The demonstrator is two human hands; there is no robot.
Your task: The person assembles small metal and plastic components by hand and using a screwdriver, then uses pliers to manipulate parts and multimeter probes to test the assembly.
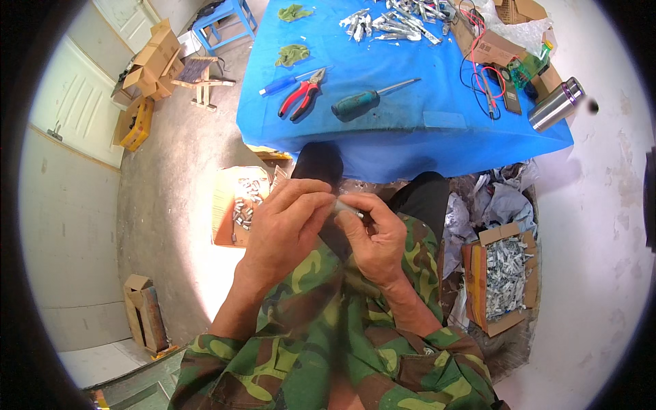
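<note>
Above my lap, my left hand [287, 222] and my right hand [378, 240] meet with fingertips pinched together. Between them they hold a small pale grey piece [347, 208], mostly covered by the fingers; its exact kind cannot be made out. On the blue cloth-covered table [410, 147] ahead lie red-handled pliers [298, 97], a teal-handled screwdriver [357, 104] and a slim blue-handled tool [279, 85]. Toward the table's far side is a heap of silvery-white slender parts [393, 27].
Left of my knees, a cardboard box [222, 215] holds small metal cylinders. At right, another box [476, 290] is full of silvery-white scraps beside plastic bags [506, 201]. A steel flask [557, 106] and a multimeter [510, 99] with red leads occupy the table's right end.
</note>
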